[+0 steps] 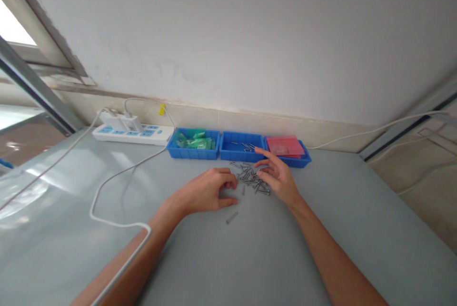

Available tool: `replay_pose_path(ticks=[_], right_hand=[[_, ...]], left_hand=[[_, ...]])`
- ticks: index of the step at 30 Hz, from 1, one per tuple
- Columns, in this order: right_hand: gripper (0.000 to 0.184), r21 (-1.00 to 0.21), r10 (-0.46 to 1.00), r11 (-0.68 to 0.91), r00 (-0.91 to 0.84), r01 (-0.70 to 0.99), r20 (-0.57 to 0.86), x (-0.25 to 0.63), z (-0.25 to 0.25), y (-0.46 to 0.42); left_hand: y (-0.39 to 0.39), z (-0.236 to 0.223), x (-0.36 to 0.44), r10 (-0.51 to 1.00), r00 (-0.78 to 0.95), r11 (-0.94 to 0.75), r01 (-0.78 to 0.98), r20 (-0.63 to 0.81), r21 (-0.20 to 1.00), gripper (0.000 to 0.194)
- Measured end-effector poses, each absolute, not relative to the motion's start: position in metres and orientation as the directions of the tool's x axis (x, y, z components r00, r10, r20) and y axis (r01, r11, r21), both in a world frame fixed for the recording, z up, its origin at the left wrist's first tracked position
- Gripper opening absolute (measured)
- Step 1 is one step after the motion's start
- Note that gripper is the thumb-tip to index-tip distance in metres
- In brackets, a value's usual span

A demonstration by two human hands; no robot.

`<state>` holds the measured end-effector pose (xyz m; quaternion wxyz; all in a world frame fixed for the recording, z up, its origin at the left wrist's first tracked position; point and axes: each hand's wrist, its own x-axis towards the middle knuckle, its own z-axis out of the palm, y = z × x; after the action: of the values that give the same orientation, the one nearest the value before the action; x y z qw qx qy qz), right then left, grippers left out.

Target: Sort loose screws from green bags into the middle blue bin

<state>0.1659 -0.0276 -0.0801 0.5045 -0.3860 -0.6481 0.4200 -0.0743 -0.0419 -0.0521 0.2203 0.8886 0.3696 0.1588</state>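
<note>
- Head view showed a loose pile of metal screws [250,176] on the tabletop [221,268], just in front of the middle blue bin [239,155]; that spot seemed to suit both hands.
- Left hand [209,189] sat at the pile's left edge, thumb parted from the curled fingers, its grip moderately wide with nothing visible in it, perhaps to fence in the screws.
- Right hand [280,180] hung over the pile's right side, forefinger stretched toward the middle bin, thumb low by the screws; whether its grip pinched one, I cannot tell.
- A lone screw [232,218] lay nearer the person, apart from the pile; a few others lay inside the middle bin.
- Green packets [202,143] filled the left blue bin [193,154] and red sheets [285,145] topped the right blue bin [296,161], apparently to keep kinds separate.
- The bins stood in a row near the wall [228,34], presumably leaving working room in front.
</note>
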Motion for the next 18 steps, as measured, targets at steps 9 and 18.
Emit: replay_pose_path(ticks=[9, 18], right_hand=[[0.048, -0.946, 0.938, 0.308, -0.201, 0.103, 0.284, 0.165, -0.081, -0.028], [0.044, -0.948, 0.939, 0.300, -0.210, 0.108, 0.274, 0.165, -0.081, -0.028]], left_hand=[[-0.040, -0.063, -0.066, 0.727, 0.667, -0.645, 0.580, 0.166, 0.497, 0.012], [-0.037, -0.076, -0.058, 0.786, 0.555, -0.618, 0.718, 0.273, 0.321, 0.015]])
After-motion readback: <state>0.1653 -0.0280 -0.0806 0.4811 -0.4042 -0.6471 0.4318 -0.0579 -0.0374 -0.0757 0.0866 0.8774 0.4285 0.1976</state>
